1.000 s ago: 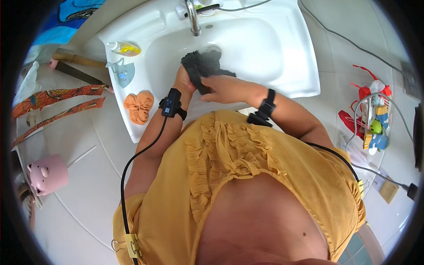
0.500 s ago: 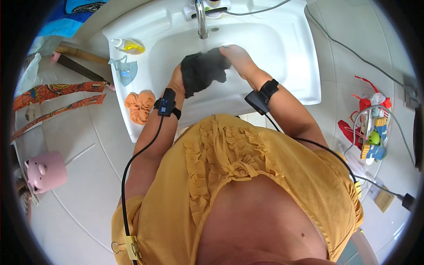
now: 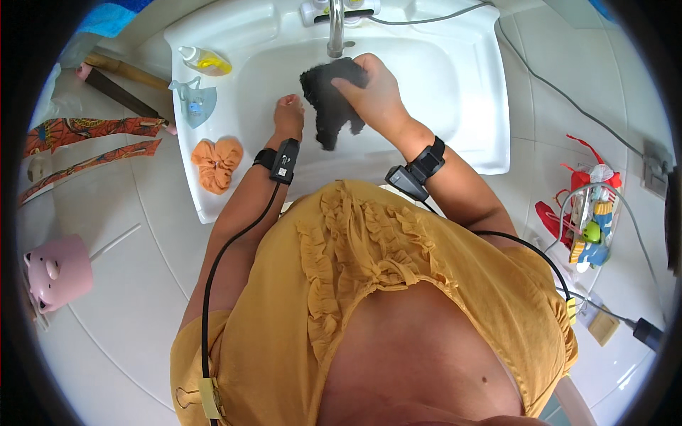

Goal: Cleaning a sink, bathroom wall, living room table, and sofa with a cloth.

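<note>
Left hand (image 3: 289, 115): off the black cloth (image 3: 328, 96) since the earlier frame, curled in, apart at its nine o'clock.
Right hand (image 3: 376, 96): clamped on the cloth's upper edge, two o'clock.
Cloth: over the basin (image 3: 426, 82); tap (image 3: 336, 32) at twelve.
Rinsing: apparently underway; turning calls for left hand regripping at six.

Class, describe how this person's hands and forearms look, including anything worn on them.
The left hand and right hand are bare. Each wrist has a black strap with a black boxy device; the left device shows a small pale square. Black cables run toward yellow clips by mustard-yellow sleeves.
</note>
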Tool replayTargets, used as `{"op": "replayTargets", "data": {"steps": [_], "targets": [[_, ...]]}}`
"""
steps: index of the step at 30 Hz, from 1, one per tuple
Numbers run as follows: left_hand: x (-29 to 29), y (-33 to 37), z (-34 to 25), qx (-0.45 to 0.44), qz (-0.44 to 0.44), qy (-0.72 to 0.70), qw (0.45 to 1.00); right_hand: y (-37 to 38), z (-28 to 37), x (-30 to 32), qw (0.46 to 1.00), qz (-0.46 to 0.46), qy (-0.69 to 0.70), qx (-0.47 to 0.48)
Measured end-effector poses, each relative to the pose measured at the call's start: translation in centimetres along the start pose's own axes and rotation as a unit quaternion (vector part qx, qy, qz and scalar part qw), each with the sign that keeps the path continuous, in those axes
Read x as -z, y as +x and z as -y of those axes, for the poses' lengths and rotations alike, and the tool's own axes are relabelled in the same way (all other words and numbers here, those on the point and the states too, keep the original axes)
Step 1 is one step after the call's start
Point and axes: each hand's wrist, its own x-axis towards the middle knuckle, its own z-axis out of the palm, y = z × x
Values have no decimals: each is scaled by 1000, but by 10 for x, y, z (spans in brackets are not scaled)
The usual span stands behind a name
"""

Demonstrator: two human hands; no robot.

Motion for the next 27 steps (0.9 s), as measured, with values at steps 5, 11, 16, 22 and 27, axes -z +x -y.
{"op": "replayTargets", "data": {"steps": [5,11,16,22,27], "targets": [[-43,-54,-43,102,271,-518,805,-18,-7,-22,990,-60,126,8],[-40,-39,-10,6,229,-357,906,-10,-51,-55,996,-25,-69,-49],[-54,-55,-29,101,279,-453,841,15,-135,-72,995,-92,31,-15],[-37,-29,-1,-12,336,-401,852,-11,-97,-97,990,-98,49,-88],[-66,-35,-36,74,236,-419,873,15,-164,-90,987,-30,43,-149]]}}
